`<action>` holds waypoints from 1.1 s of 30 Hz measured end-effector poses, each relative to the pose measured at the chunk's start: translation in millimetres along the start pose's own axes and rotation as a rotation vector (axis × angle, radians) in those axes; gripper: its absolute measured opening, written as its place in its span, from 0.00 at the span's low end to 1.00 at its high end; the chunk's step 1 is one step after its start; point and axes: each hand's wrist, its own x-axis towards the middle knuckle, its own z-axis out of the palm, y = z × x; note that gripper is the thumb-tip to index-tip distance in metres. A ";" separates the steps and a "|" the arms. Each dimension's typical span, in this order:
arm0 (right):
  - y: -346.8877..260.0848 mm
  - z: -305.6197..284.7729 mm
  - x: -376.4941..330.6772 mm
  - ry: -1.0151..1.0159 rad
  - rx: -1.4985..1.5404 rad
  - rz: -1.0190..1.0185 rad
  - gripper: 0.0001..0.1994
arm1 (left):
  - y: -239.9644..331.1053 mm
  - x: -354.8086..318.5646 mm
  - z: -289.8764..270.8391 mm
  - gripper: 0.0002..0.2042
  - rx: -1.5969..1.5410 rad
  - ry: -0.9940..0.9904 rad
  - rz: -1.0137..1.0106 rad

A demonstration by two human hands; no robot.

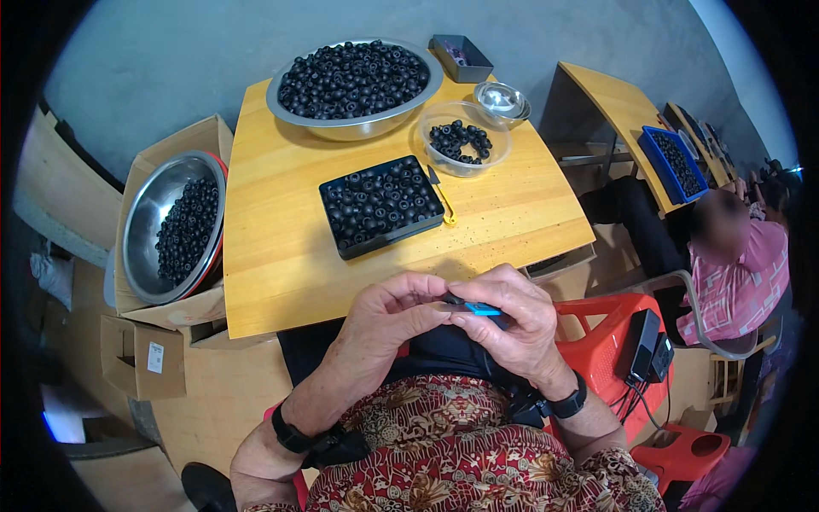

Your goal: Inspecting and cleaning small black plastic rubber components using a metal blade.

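My hands meet just off the table's near edge. My left hand (388, 320) is closed in a pinch on a small black part (452, 299), mostly covered by the fingertips. In my right hand (512, 320) is a small tool with a bright blue handle (484, 309); its working end is hidden. Beyond the hands, a black rectangular tray (384, 241) holds many black ring-like parts (375, 198). Beside it lies a thin yellow-handled knife (446, 205).
A large metal bowl (358, 128) and a clear plastic bowl (435, 158) hold more black parts, near metal dishes (503, 101) and a grey box (465, 64). Left stands another metal bowl (145, 230) in a carton (145, 341). A red stool (597, 341) and a seated person are right.
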 end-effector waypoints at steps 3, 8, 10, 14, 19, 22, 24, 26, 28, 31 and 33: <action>0.7 0.0 -0.8 0.014 -0.029 -0.013 0.15 | -2.2 -0.3 0.3 0.12 -0.045 0.005 -0.007; 0.4 1.1 -3.3 0.039 -0.071 0.007 0.15 | -3.2 -0.9 -1.4 0.15 -0.110 0.008 -0.069; 1.0 3.1 -3.2 0.063 -0.063 -0.017 0.15 | -6.4 -0.8 -3.0 0.14 -0.126 0.004 -0.023; -1.4 4.2 -2.6 0.076 -0.051 0.005 0.14 | -4.8 -1.1 0.5 0.13 -0.150 -0.036 0.017; -3.3 4.6 -4.6 0.088 -0.089 0.020 0.14 | -6.7 -1.9 1.7 0.13 -0.107 -0.022 0.063; -4.9 2.3 -3.8 0.087 -0.110 -0.032 0.13 | -4.9 -2.6 3.1 0.12 -0.096 -0.023 0.054; -7.4 3.6 -6.1 0.097 -0.119 -0.039 0.13 | -5.9 -2.4 3.4 0.12 -0.090 -0.032 0.069; -8.9 3.6 -7.8 0.109 -0.127 -0.046 0.13 | -6.1 -2.1 3.8 0.12 -0.082 -0.040 0.084; -9.6 0.9 -8.7 0.106 -0.135 -0.080 0.11 | -5.1 -1.8 4.5 0.12 -0.136 -0.051 0.041; -10.8 -4.9 -9.1 0.138 -0.194 -0.067 0.11 | -7.9 -1.4 4.3 0.12 -0.128 -0.028 0.064; -9.8 -7.5 -10.0 0.145 -0.218 -0.051 0.11 | -9.5 -0.2 3.5 0.11 -0.135 -0.035 0.065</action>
